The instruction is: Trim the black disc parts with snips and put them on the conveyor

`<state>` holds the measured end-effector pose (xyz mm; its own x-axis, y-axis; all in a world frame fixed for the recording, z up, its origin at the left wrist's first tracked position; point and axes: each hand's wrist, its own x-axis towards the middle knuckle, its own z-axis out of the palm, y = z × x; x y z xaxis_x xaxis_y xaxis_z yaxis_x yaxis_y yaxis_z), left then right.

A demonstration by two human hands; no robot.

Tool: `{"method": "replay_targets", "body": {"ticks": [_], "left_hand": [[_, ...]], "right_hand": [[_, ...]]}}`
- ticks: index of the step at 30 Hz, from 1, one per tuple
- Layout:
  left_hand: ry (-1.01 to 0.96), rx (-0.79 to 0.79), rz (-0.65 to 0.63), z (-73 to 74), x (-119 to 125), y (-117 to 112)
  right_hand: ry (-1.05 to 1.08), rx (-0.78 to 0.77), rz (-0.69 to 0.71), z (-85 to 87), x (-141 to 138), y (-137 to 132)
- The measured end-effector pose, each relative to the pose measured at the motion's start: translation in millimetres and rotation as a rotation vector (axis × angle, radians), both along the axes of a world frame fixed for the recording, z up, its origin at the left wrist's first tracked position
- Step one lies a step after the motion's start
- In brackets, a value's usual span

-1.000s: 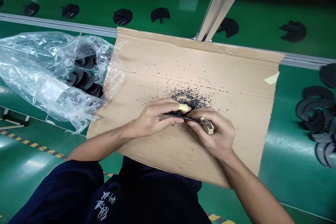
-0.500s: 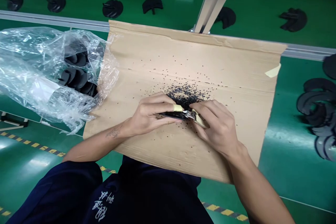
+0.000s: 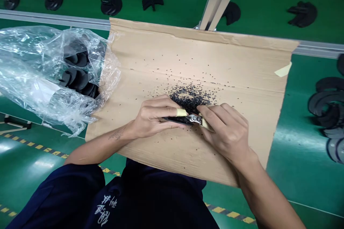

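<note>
In the head view, with the middle of the cardboard sheet [image 3: 161,150] as the clock's centre, the left hand [image 3: 156,117] comes in from eight o'clock and pinches a black part [image 3: 174,119] between thumb and fingers, one finger banded with yellow tape [image 3: 181,112], perhaps against rubbing. The part lies nearly level just below centre, its end left free towards three o'clock, seemingly so that the tool can reach it. The right hand [image 3: 227,125], from four o'clock, is wrapped around the pale handles of pliers [image 3: 194,118], whose metal head meets that end; whether the blades are closed I cannot tell. Small black bits [image 3: 189,94] lie thickest just beyond the hands at twelve; the cardboard is probably there to catch them off the green counter [image 3: 298,121]. A clear plastic bag [image 3: 24,64] with more curved pieces [image 3: 79,80] lies at ten, within the left hand's reach.
</note>
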<state>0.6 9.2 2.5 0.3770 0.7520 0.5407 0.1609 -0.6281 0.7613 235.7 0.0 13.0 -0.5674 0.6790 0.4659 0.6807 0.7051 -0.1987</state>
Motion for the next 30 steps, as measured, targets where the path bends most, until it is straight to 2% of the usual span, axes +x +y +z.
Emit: {"method": "replay_targets", "body": {"ticks": [4, 10, 13, 17, 21, 24, 28, 30], "left_hand": [[-0.027, -0.012, 0.001, -2.8, 0.9, -1.2], [0.008, -0.024, 0.019, 2.0, 3.4, -2.7], [0.054, -0.011, 0.036, 5.0, 3.8, -3.8], [0.137, 0.022, 0.054, 1.8, 3.3, -3.4], [0.202, 0.095, 0.088, -2.5, 3.3, -1.9], [0.198, 0.113, 0.145, -0.6, 2.8, -1.5], [0.069, -0.001, 0.164, 4.7, 0.6, -1.8], [0.039, -0.038, 0.144, 5.7, -0.8, -1.7]], "right_hand": [[-0.017, -0.018, 0.002, -0.8, 0.1, -3.8], [0.134, -0.129, -0.013, -8.8, 4.3, -0.6], [0.064, -0.068, -0.076, -8.9, 6.1, 3.9], [-0.113, 0.028, -0.098, -6.4, 0.9, 4.4], [-0.099, 0.007, -0.088, -7.6, -1.5, 2.8], [0.029, -0.114, -0.079, -8.9, 1.2, 3.5], [0.366, -0.444, -0.014, -4.7, -0.3, 2.6], [0.479, -0.538, 0.024, -1.8, -3.1, 0.3]]}}
